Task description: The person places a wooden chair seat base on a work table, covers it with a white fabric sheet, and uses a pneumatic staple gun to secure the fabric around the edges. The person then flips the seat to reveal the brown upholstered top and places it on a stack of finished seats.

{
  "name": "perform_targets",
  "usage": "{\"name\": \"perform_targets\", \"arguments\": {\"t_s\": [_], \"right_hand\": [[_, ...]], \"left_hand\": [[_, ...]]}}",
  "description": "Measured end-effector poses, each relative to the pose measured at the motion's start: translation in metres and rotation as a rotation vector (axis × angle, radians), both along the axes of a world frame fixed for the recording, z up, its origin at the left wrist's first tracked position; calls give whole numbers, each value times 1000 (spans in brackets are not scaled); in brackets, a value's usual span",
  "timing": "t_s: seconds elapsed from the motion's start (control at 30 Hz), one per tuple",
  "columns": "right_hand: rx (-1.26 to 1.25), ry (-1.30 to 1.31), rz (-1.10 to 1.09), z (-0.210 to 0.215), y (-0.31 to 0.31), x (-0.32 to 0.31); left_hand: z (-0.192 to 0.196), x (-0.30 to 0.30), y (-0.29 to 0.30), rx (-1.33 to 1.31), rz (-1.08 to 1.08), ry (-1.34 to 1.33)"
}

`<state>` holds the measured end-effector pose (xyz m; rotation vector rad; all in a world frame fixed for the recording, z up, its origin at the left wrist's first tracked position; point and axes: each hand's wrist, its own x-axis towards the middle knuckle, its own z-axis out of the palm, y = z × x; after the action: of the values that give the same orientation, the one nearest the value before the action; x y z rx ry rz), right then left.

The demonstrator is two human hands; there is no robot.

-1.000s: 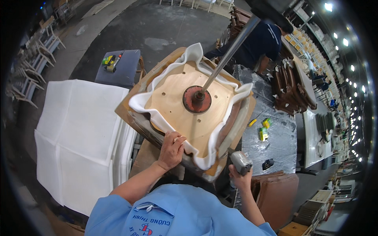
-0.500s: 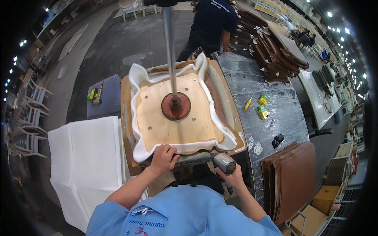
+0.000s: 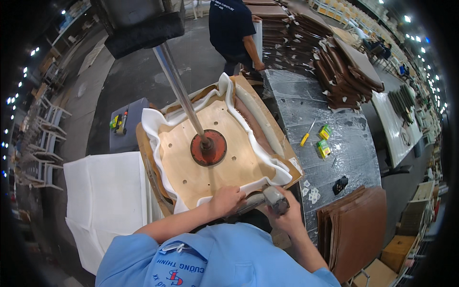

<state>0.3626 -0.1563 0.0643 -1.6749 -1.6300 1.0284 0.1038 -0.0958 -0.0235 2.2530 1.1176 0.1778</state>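
Observation:
A square wooden seat panel (image 3: 181, 162) with several holes lies in front of me, edged by wavy white foam padding (image 3: 153, 138) and a brown cover (image 3: 251, 119). A round red press plate (image 3: 217, 153) on a metal rod (image 3: 181, 91) bears down on its middle. At the near edge, my left hand (image 3: 225, 201) is closed on the cover's edge, its fingertips partly hidden. My right hand (image 3: 287, 213) grips a grey staple gun (image 3: 275, 198) at the near right side, its nose close to that edge and to my left hand.
White foam sheets (image 3: 105, 191) lie at left, near a blue-grey block with a tool (image 3: 122, 122). The right table holds a yellow screwdriver (image 3: 306, 136), small boxes (image 3: 324, 148) and brown cover pieces (image 3: 354, 229). A co-worker (image 3: 232, 33) stands beyond, beside stacked brown covers (image 3: 344, 71).
The seat panel has turned counter-clockwise and sits lower in view. My left hand has slid right along the near edge, closer to the staple gun. The co-worker has straightened up.

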Motion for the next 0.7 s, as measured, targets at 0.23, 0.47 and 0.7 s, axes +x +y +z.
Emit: {"name": "perform_targets", "arguments": {"t_s": [0.23,0.47,0.7], "right_hand": [[204,-562,409,23,165,-29],[356,-640,568,-68,216,-66],[507,-609,932,-39,183,-64]], "left_hand": [[49,-79,-74,-905,550,-247],[46,-77,-148,-1213,1058,-585],[14,-49,-137,-1260,1454,-906]]}}
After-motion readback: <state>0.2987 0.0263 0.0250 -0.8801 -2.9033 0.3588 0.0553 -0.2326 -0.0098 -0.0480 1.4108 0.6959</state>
